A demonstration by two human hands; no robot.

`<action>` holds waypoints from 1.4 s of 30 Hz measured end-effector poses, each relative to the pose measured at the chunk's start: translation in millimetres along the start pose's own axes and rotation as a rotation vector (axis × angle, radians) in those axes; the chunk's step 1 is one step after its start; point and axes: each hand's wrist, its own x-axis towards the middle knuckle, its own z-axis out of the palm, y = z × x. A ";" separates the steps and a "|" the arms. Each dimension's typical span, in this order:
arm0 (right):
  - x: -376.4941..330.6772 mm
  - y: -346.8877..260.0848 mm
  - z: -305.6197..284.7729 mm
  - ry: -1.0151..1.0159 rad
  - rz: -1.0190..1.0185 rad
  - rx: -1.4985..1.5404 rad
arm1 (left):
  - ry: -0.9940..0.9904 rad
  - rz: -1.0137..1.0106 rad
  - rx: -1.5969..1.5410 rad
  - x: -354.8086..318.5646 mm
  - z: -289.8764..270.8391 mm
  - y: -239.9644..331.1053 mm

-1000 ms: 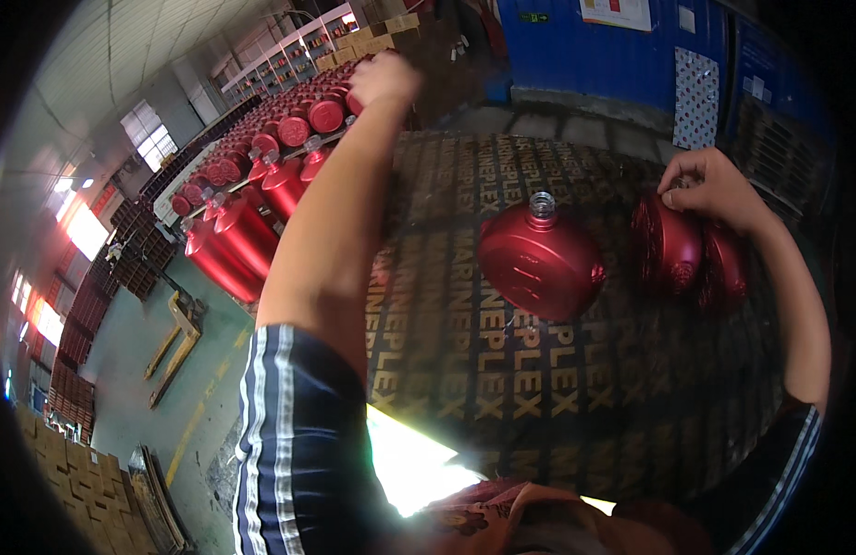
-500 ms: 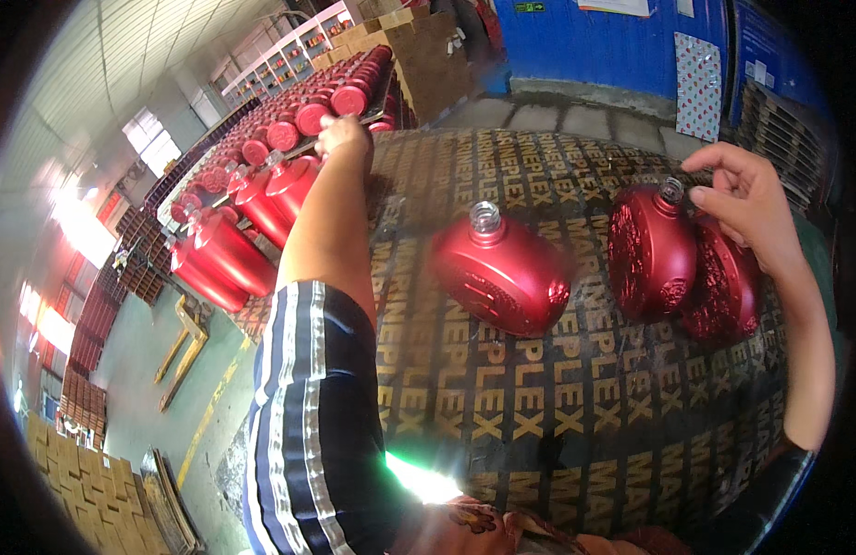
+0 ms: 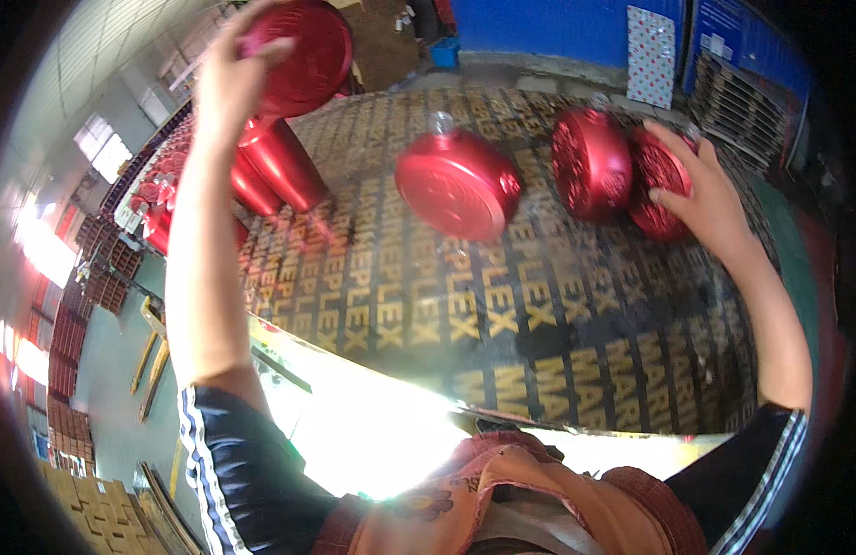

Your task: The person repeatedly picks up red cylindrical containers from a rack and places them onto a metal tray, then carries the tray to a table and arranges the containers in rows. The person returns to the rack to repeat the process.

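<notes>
My left hand (image 3: 235, 79) is closed on a round, flattened red bottle (image 3: 308, 60), raised at the upper left; its neck is out of sight. At the right of the table, my right hand (image 3: 710, 194) grips the outermost red bottle (image 3: 657, 171), thumb on its near face and fingers over its top. Touching or nearly touching that one is another red bottle (image 3: 590, 166) with an embossed side. A third red bottle (image 3: 458, 185), with a clear threaded neck, stands by itself mid-table.
The dark table top (image 3: 400, 305) carries rows of yellow lettering. More red bottles (image 3: 285, 162) stand at its left edge beside my left forearm. Beyond the table are a blue wall (image 3: 558, 37) and stacked pallets (image 3: 738, 106). A yellow pallet jack (image 3: 150, 356) stands on the floor at left.
My left hand has lifted a red bottle from the rows at the far left. My right hand has gone from beside a bottle neck to a hold on the outermost bottle. The view has shifted.
</notes>
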 end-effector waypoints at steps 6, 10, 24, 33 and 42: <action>-38.7 1.5 -20.6 0.222 -0.081 0.278 | 0.357 -0.291 -0.850 -159.7 -131.2 59.5; -131.8 -34.7 -49.9 0.288 0.141 0.982 | 0.533 -0.933 -1.289 -307.0 -166.2 71.9; -335.2 -232.6 295.7 -1.144 0.987 2.709 | 0.912 -1.666 -2.267 -658.8 -86.3 123.2; -377.5 -249.0 323.2 -1.520 1.476 2.837 | 1.236 -1.606 -2.249 -693.9 -112.2 124.9; -442.7 -206.8 316.0 -2.140 1.247 2.469 | 1.057 -1.311 -1.420 -747.4 -151.6 313.7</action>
